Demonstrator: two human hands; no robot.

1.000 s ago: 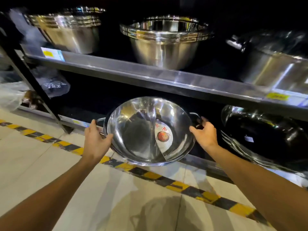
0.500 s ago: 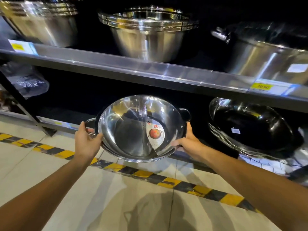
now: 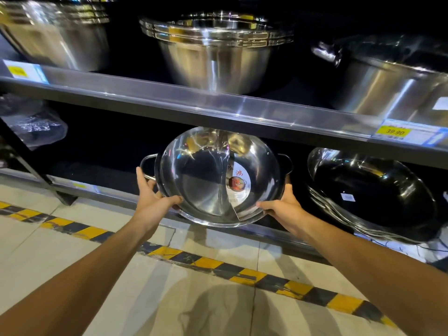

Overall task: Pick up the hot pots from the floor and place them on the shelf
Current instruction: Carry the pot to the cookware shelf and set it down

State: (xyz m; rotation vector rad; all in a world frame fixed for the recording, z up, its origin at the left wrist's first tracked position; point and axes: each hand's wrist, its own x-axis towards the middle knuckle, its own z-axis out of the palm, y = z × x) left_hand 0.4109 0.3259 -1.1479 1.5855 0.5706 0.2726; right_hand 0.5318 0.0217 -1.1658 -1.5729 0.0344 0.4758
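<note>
Under my forearms runs pale floor (image 3: 72, 251) with a yellow-and-black stripe (image 3: 208, 263) crossing just short of my hands. My left hand (image 3: 155, 200) is curled on the pot's (image 3: 206, 180) near-left rim, below its loop handle; my right hand (image 3: 283, 206) clasps the near-right rim, thumb on the lip. The pot sits between them, tilted so its divided inside faces me, the divider running away from me. Both hands look equally near. Its far edge already tucks in under the upper shelf (image 3: 218, 110), and its lower edge hangs about over the lip of the lower shelf (image 3: 101, 190); I cannot tell whether it touches. I judge the coming move is straight away from me, into the dark gap. Right of my right hand leans a stack of dark woks (image 3: 373, 192), close enough to knock. Beyond and above stand steel basins (image 3: 213, 57).
</note>
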